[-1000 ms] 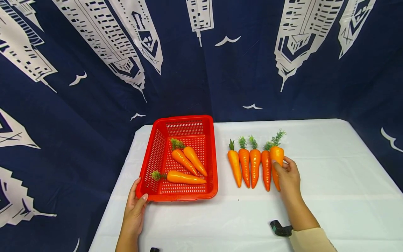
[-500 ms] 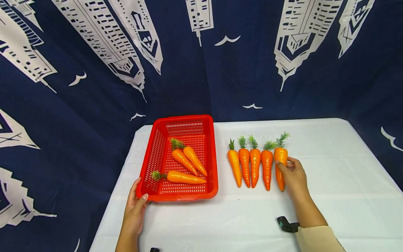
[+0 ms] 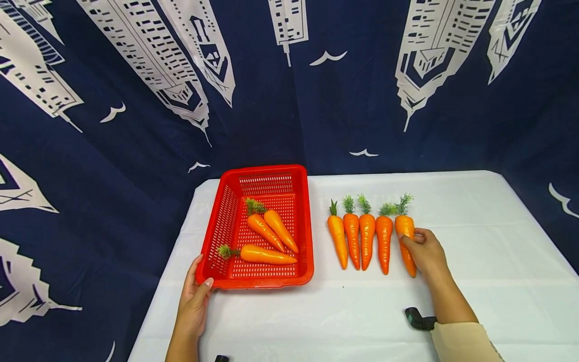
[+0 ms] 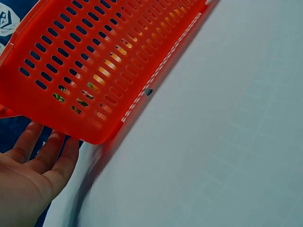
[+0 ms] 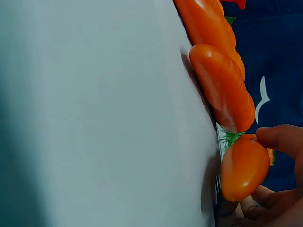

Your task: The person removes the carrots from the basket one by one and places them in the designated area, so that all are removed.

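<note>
Between thumb and fingers of my right hand (image 3: 427, 252), a pinched carrot (image 3: 405, 227) — left of those fingers, four more carrots (image 3: 366, 241) — while my left hand (image 3: 194, 304) grips the basket (image 3: 262, 283)

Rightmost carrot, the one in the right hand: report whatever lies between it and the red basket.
Four other carrots lie side by side between the rightmost carrot and the red perforated basket, whose raised right rim also stands in the way.

A dark blue curtain (image 3: 353, 115) hung behind the white table (image 3: 334, 322) and along both its sides (its white printed buildings (image 3: 439, 35) pointed downward).
</note>
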`<state>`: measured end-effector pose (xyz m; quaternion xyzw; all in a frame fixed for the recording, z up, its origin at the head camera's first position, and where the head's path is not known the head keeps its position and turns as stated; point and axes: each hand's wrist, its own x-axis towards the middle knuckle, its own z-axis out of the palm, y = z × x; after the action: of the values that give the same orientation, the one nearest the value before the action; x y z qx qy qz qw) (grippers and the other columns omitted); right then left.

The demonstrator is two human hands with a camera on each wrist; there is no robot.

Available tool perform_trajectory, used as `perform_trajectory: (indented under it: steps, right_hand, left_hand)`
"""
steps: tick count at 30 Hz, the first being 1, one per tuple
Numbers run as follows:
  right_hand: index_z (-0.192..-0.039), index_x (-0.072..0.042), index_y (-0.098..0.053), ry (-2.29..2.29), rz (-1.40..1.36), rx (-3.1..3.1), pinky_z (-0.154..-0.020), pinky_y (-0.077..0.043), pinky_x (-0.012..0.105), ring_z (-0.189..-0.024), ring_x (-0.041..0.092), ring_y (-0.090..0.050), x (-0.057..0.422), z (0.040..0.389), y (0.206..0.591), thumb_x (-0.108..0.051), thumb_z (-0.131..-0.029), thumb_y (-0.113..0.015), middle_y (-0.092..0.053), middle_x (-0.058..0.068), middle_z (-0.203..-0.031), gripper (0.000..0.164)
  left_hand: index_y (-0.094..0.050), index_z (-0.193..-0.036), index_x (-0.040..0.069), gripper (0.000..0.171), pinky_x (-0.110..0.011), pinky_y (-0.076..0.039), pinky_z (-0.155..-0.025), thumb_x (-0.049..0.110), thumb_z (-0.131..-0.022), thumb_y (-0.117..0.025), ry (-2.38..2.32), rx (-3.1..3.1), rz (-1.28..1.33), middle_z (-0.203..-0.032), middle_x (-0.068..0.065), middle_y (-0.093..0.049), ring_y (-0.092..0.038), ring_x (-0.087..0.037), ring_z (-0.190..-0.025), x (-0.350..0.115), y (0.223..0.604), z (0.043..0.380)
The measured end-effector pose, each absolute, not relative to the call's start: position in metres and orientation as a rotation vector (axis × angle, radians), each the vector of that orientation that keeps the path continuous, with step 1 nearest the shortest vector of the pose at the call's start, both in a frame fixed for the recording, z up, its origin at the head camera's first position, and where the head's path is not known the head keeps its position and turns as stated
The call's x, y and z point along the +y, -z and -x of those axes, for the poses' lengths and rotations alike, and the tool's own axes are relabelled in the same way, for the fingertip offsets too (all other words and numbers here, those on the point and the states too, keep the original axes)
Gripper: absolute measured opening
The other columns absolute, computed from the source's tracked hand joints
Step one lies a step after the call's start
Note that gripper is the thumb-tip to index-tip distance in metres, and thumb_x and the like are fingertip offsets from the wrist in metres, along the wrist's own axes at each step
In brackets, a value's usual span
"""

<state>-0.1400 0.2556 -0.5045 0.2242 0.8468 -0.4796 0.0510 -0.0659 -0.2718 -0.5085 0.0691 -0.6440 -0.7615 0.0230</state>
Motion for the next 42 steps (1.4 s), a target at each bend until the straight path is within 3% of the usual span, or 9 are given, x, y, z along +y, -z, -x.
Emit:
perform_trajectory:
  steps: [8, 22, 35, 39, 42]
  right_hand:
    - [-0.15, 0.004, -0.035, 1.44, -0.666, 2.59, -0.071, -0.045, 0.021, -0.11, 0.033, -0.058, 0.2558, 0.14, 0.5056, -0.041, -0.099, -0.055, -0.053, 0.028, -0.136, 0.07]
    - [-0.149, 0.001, -0.039, 1.458, -0.644, 2.608, -0.068, -0.045, 0.016, -0.084, 0.002, -0.054, 0.2591, 0.1374, 0.5074, -0.041, -0.1, -0.056, -0.057, 0.025, -0.134, 0.067]
    - [-0.152, 0.0, -0.036, 1.573, -0.674, 2.559, -0.067, -0.048, 0.013, -0.081, -0.003, -0.053, 0.2595, 0.1352, 0.5054, -0.039, -0.101, -0.055, -0.052, 0.025, -0.141, 0.067]
    - [-0.151, -0.002, -0.039, 1.646, -0.696, 2.559, -0.069, -0.048, 0.011, -0.078, -0.013, -0.051, 0.2598, 0.1355, 0.5056, -0.033, -0.101, -0.054, -0.055, 0.019, -0.138, 0.061]
    - [-0.15, -0.004, -0.043, 1.719, -0.709, 2.565, -0.071, -0.048, 0.011, -0.079, -0.014, -0.052, 0.2594, 0.1354, 0.5058, -0.028, -0.101, -0.053, -0.062, -0.004, -0.119, 0.055]
  left_hand:
    - [-0.022, -0.161, 0.021, 0.067, -0.016, -0.049, -0.102, 0.002, -0.102, -0.048, 2.354, -1.999, -0.211, -0.162, 0.003, -0.02, -0.046, -0.006, -0.132, -0.2722, 0.5091, 0.0656]
    - [-0.021, -0.161, 0.02, 0.067, -0.016, -0.048, -0.103, 0.002, -0.102, -0.048, 2.361, -1.989, -0.176, -0.164, 0.003, -0.018, -0.045, -0.005, -0.134, -0.2734, 0.5108, 0.0653]
    - [-0.021, -0.161, 0.021, 0.067, -0.017, -0.047, -0.104, 0.003, -0.103, -0.049, 2.369, -1.995, -0.184, -0.165, 0.002, -0.018, -0.046, -0.005, -0.133, -0.2727, 0.5095, 0.065]
    - [-0.021, -0.161, 0.021, 0.067, -0.016, -0.048, -0.104, 0.004, -0.103, -0.049, 2.368, -1.998, -0.19, -0.164, 0.003, -0.019, -0.046, -0.005, -0.133, -0.2728, 0.5095, 0.0651]
    - [-0.021, -0.161, 0.021, 0.066, -0.016, -0.048, -0.103, 0.004, -0.103, -0.049, 2.362, -2.007, -0.196, -0.164, 0.003, -0.019, -0.046, -0.005, -0.132, -0.273, 0.5098, 0.0652]
